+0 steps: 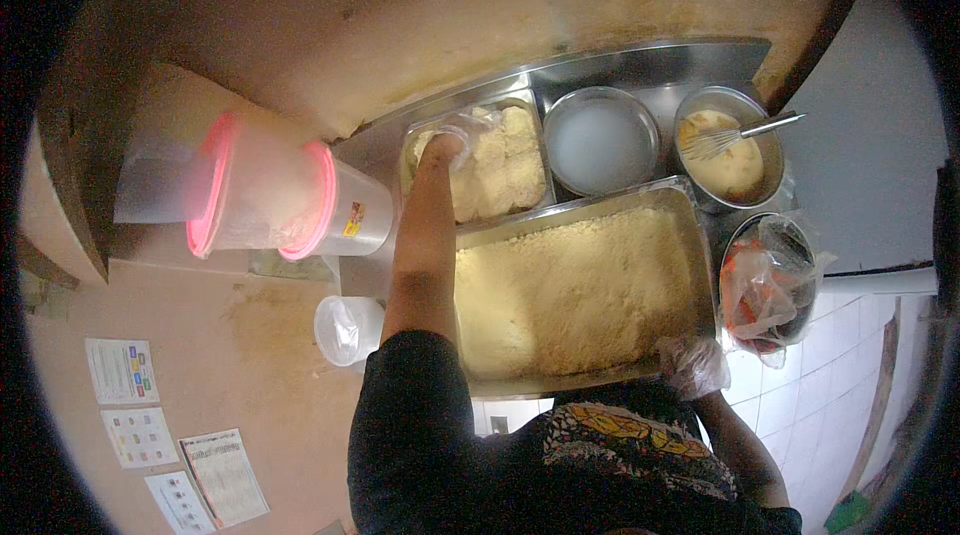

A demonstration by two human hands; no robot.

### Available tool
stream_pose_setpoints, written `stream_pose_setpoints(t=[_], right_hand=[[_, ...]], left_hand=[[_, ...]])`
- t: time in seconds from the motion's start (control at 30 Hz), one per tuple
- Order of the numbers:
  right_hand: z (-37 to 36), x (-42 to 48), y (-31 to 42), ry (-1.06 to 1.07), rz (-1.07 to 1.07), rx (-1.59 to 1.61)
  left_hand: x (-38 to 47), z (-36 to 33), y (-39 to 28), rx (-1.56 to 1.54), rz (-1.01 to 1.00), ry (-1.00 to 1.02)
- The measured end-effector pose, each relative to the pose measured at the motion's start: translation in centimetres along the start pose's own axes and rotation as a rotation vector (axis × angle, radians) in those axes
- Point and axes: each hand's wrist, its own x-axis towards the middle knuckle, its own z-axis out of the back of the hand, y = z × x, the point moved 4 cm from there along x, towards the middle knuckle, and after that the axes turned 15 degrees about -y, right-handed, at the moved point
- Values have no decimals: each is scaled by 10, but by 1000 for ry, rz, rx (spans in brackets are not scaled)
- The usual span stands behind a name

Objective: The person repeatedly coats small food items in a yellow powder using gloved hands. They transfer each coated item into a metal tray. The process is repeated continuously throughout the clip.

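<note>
My left hand (463,136), in a clear plastic glove, reaches into the smaller metal tray (547,160) at the back. It touches the pale, crumb-coated pieces (499,167) lying there; whether its fingers hold one is not clear. Before me stands a large metal tray (574,216) filled with pale breading crumbs or flour (577,295). My right hand (694,368), also gloved, is at this tray's near right corner. Its fingers are blurred by the crinkled plastic, so I cannot make out a grip.
Behind the large tray sits a round metal pan (601,141) with a whitish inside. Right of it, a metal pot (776,175) holds yellowish batter and a wire whisk (761,127). A bag-lined bowl (769,287) stands nearer. Pink-rimmed buckets (360,197) and a white tub (349,331) are left.
</note>
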Motion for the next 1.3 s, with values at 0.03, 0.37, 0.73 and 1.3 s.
stream_pose_setpoints(t=[0.03,0.37,0.73,1.3], right_hand=[[10,7,7,55,-46,-27],[45,26,36,104,-126,15],[90,62,74,-15,-28,83],[17,27,20,-5,-67,38]], left_hand=[[9,-3,8,6,-5,10],[3,-25,-23,356,-154,-304],[-5,-80,33,465,-331,-264],[-215,-50,38,379,-572,-829]])
